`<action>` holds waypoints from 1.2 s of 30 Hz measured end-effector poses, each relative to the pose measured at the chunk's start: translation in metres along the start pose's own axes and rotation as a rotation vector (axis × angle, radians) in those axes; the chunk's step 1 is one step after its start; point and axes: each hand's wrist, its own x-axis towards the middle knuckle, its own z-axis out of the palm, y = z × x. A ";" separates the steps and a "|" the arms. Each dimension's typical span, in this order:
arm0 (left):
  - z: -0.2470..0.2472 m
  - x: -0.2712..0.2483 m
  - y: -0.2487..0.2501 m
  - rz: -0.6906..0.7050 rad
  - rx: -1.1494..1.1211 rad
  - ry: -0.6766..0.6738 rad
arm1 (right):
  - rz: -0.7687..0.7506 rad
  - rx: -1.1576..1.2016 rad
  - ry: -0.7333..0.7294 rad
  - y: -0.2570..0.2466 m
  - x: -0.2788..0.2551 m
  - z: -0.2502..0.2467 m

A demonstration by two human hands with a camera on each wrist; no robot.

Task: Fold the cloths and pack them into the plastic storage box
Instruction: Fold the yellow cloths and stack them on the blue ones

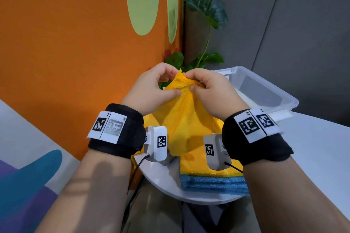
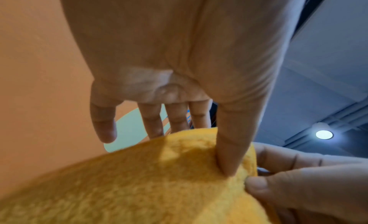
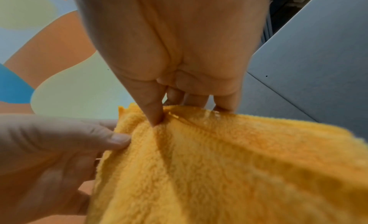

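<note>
I hold a yellow cloth (image 1: 181, 119) up above the table, and it hangs down from one bunched top corner. My left hand (image 1: 175, 83) pinches that corner between thumb and fingers. My right hand (image 1: 191, 81) pinches the same edge right beside it, thumb in front. In the left wrist view, my left hand (image 2: 201, 142) has its thumb pressed on the cloth (image 2: 139, 188) and its fingers behind. The right wrist view shows my right hand (image 3: 165, 114) gripping the cloth (image 3: 219, 164) alike. The clear plastic storage box (image 1: 284, 98) stands at the back right, with nothing visible inside.
A stack of folded cloths, yellow (image 1: 208, 165) over blue (image 1: 214, 183), lies on the white round table (image 1: 162, 179) under my hands. A green plant (image 1: 206, 11) stands behind the box. An orange wall (image 1: 75, 43) is close on the left.
</note>
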 end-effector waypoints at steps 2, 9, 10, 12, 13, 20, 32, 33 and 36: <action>-0.001 0.000 -0.001 -0.007 0.032 -0.044 | -0.010 0.024 0.006 -0.001 0.000 -0.003; 0.001 0.000 -0.024 -0.179 0.343 -0.179 | -0.005 0.004 0.188 0.003 0.001 -0.013; 0.000 0.000 -0.027 -0.203 0.345 -0.160 | 0.010 -0.013 0.224 0.005 0.001 -0.013; -0.002 -0.001 -0.031 -0.238 0.301 -0.117 | 0.047 -0.036 0.283 0.009 0.002 -0.014; -0.004 -0.001 -0.032 -0.239 0.275 -0.086 | 0.071 -0.042 0.305 0.011 0.002 -0.015; -0.010 0.002 -0.035 -0.221 0.089 0.158 | 0.266 -0.098 0.387 0.025 0.002 -0.015; -0.006 0.003 -0.022 -0.061 0.135 0.168 | 0.481 -0.213 0.197 0.036 0.000 -0.011; -0.005 0.003 -0.021 -0.057 0.140 0.172 | 0.504 -0.232 0.178 0.037 0.000 -0.011; -0.003 0.003 -0.021 -0.050 0.179 0.182 | 0.566 -0.284 0.080 0.038 0.000 -0.009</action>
